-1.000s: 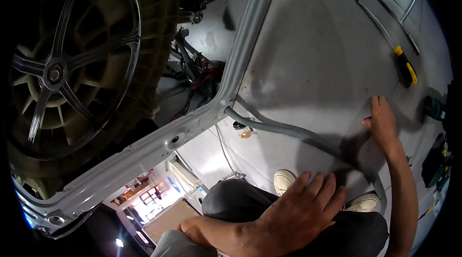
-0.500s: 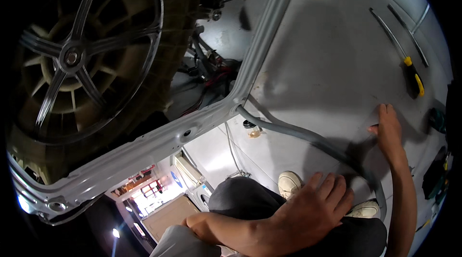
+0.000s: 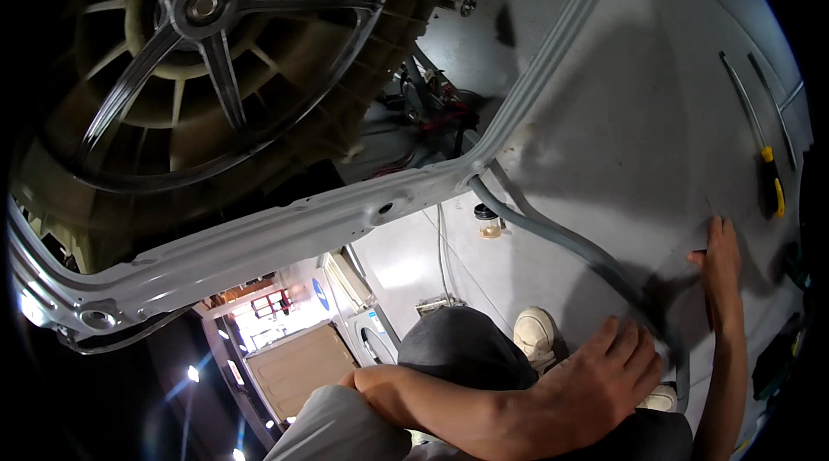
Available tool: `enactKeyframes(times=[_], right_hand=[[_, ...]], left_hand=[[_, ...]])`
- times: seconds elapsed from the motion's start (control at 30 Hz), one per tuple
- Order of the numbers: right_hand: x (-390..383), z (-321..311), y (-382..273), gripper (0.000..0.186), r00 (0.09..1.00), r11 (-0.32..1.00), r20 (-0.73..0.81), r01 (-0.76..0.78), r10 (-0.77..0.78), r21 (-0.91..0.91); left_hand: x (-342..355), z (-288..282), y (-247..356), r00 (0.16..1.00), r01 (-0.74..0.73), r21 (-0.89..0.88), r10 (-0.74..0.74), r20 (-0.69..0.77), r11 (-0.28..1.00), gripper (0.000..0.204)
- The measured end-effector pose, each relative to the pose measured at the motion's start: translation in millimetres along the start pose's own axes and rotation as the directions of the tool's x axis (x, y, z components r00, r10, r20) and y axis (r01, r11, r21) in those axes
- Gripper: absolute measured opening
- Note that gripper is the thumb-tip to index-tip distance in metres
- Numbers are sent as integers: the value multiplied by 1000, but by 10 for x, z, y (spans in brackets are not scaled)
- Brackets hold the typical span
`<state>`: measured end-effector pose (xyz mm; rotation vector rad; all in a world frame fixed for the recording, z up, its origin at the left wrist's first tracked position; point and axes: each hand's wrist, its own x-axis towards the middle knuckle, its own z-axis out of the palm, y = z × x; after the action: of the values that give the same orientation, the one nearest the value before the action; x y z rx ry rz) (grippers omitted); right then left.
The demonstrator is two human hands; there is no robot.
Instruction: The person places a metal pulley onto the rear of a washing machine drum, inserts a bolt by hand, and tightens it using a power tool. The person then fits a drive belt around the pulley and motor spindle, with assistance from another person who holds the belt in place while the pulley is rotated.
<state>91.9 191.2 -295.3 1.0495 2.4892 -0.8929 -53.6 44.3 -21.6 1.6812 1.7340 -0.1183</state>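
Observation:
My right hand (image 3: 720, 264) reaches down to the grey floor at the right, fingers extended and thumb held apart. Nothing clear shows in its grip. A yellow-and-black screwdriver (image 3: 771, 180) lies just beyond it, alongside a thin metal bar (image 3: 775, 111). My left hand (image 3: 596, 388) hovers over my knees, fingers loosely bent and slightly apart, with no object visible in it. Past its fingertips runs a grey hose (image 3: 583, 249), which leads to the corner of an opened washing machine frame (image 3: 250, 232). Inside that frame sits a large spoked pulley (image 3: 205, 6) against the tub.
A small jar with a black lid (image 3: 488, 222) stands on the floor by the hose. Wires (image 3: 445, 107) lie loose inside the machine. Dark green tools (image 3: 781, 357) sit at the right rim. Another white appliance (image 3: 371, 331) stands behind my knee.
The view has shifted, so the machine sits higher and most things lie farther right. My right hand stays low at the floor; my left hand stays over my knees.

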Motion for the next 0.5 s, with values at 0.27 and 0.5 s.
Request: enactKeyframes(times=[0.27,0.5], right_hand=[[9,75,164,67,1000,999,-7,-28,28,-28],[35,171,215,66,1000,1000,4,-18,18,-15]], left_hand=[[2,427,72,999,17,-124,-23,-47,992,53],[-29,292,-15,1000,-6,-122,9,17,992,48]])
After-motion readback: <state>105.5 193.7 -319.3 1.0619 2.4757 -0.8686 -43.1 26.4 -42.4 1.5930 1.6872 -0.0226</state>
